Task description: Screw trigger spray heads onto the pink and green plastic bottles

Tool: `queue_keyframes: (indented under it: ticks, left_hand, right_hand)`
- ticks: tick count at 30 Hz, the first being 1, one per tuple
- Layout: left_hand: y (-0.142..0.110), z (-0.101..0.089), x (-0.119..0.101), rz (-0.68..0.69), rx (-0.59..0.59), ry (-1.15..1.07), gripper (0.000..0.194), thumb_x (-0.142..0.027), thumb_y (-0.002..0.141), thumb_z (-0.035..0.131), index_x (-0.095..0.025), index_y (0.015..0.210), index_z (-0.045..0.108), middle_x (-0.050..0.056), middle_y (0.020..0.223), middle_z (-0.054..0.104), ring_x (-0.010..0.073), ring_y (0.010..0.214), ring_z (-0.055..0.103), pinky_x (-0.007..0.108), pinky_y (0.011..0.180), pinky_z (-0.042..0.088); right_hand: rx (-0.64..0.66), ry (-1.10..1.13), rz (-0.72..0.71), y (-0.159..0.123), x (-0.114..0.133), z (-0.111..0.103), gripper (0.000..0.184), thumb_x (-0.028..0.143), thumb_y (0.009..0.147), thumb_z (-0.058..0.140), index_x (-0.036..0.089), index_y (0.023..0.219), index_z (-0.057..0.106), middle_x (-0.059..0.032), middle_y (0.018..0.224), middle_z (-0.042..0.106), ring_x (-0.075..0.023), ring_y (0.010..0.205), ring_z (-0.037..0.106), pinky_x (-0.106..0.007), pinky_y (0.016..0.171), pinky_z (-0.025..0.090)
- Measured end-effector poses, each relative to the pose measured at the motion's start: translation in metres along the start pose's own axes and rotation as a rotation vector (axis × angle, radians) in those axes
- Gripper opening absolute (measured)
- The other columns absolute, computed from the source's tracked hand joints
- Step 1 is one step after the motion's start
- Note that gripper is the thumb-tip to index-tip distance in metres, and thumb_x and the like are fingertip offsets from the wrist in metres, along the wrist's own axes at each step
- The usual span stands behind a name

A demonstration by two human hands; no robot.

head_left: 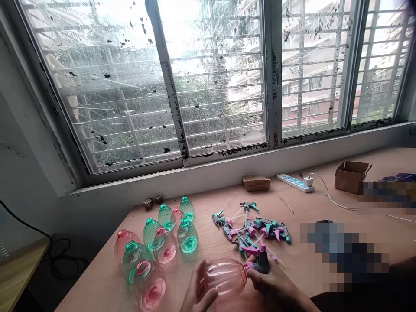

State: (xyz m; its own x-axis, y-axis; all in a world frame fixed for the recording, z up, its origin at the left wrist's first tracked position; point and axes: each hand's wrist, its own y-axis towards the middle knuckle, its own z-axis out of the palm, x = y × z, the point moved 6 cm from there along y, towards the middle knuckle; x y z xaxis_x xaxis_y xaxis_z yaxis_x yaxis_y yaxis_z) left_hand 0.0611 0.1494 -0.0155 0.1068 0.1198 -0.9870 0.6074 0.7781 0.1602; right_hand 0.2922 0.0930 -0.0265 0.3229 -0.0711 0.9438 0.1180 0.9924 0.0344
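A clear pink spray bottle (224, 277) lies tilted on its side in the air near the table's front, its neck toward the right. My left hand (199, 292) is closed around its base end. At the neck, my right hand (271, 277) grips the black and pink trigger sprayer (261, 259), which sits on the bottle's mouth; whether it is fully screwed down I cannot tell. Just beyond my hands lies a loose pile of trigger sprayers (251, 231) in black, green and pink, with thin white tubes. Left of my hands stand several open bottles, green (187, 237) and pink (150, 288).
At the back of the wooden table (208, 208) lie a small brown cardboard package (256, 183) and a white power strip (295, 183) with a plugged-in charger and cable. An open cardboard box (351, 177) stands farther right. Blurred patches cover things at the right. Windows line the wall behind.
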Motion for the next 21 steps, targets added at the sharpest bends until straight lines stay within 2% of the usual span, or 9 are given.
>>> queue_keyframes:
  ticks: [2, 5, 9, 12, 14, 18, 21]
  left_hand:
    - [0.000, 0.003, 0.000, 0.014, 0.027, 0.019, 0.081, -0.047, 0.078, 0.080, -0.031, 0.146, 0.039, 0.014, 0.155, 0.046, 0.0389, 0.146, 0.038, 0.056, 0.121, 0.029]
    - [0.001, 0.007, 0.002, 0.076, 0.019, 0.077, 0.091, -0.039, 0.072, 0.086, -0.032, 0.148, 0.037, 0.012, 0.156, 0.046, 0.0384, 0.146, 0.037, 0.054, 0.121, 0.029]
    - [0.003, 0.002, 0.011, 0.100, -0.016, 0.051, 0.113, -0.052, 0.065, 0.087, -0.028, 0.155, 0.022, 0.016, 0.160, 0.036, 0.0426, 0.143, 0.041, 0.054, 0.117, 0.036]
    - [0.004, -0.006, 0.016, 0.050, -0.052, 0.132, 0.087, -0.062, 0.082, 0.067, -0.025, 0.152, 0.032, 0.013, 0.164, 0.031, 0.0376, 0.152, 0.022, 0.049, 0.125, 0.022]
    - [0.005, -0.011, 0.017, 0.044, -0.089, 0.158, 0.074, -0.063, 0.090, 0.055, -0.023, 0.149, 0.036, 0.012, 0.164, 0.031, 0.0342, 0.155, 0.016, 0.048, 0.127, 0.015]
    - [0.003, -0.009, 0.018, 0.068, -0.069, 0.191, 0.085, -0.062, 0.088, 0.058, -0.024, 0.156, 0.023, 0.011, 0.167, 0.024, 0.0328, 0.155, 0.014, 0.049, 0.128, 0.012]
    - [0.001, -0.005, 0.017, 0.032, -0.012, 0.267, 0.091, -0.058, 0.088, 0.063, -0.027, 0.158, 0.015, 0.009, 0.169, 0.019, 0.0327, 0.155, 0.011, 0.050, 0.128, 0.007]
  right_hand:
    - [-0.012, 0.007, 0.003, 0.000, 0.000, 0.000, 0.054, 0.059, 0.057, 0.089, 0.020, 0.079, 0.059, 0.0068, 0.053, 0.055, -0.0093, 0.043, 0.046, -0.020, 0.041, 0.029]
    - [-0.019, 0.016, 0.011, 0.001, 0.000, 0.001, 0.054, 0.059, 0.057, 0.089, 0.021, 0.080, 0.057, 0.0078, 0.052, 0.054, -0.0085, 0.041, 0.044, -0.019, 0.039, 0.028]
    - [-0.015, 0.033, 0.013, 0.001, -0.003, 0.002, 0.050, 0.055, 0.063, 0.088, 0.021, 0.083, 0.056, 0.0090, 0.052, 0.053, -0.0081, 0.041, 0.044, -0.020, 0.041, 0.033]
    - [-0.017, 0.027, 0.018, 0.001, -0.004, 0.000, 0.051, 0.052, 0.062, 0.089, 0.021, 0.087, 0.057, 0.0080, 0.056, 0.056, -0.0099, 0.045, 0.050, -0.022, 0.044, 0.039]
    - [0.007, -0.010, 0.030, 0.002, -0.005, 0.000, 0.051, 0.052, 0.063, 0.088, 0.021, 0.087, 0.057, 0.0075, 0.056, 0.057, -0.0108, 0.046, 0.052, -0.021, 0.042, 0.039]
    - [0.082, -0.038, 0.030, 0.003, -0.002, 0.000, 0.046, 0.057, 0.071, 0.081, 0.022, 0.086, 0.054, 0.0077, 0.051, 0.056, -0.0099, 0.040, 0.047, -0.020, 0.038, 0.037]
    - [0.096, -0.039, 0.017, 0.003, 0.001, -0.001, 0.047, 0.056, 0.070, 0.083, 0.021, 0.087, 0.055, 0.0064, 0.051, 0.059, -0.0104, 0.040, 0.047, -0.021, 0.038, 0.040]
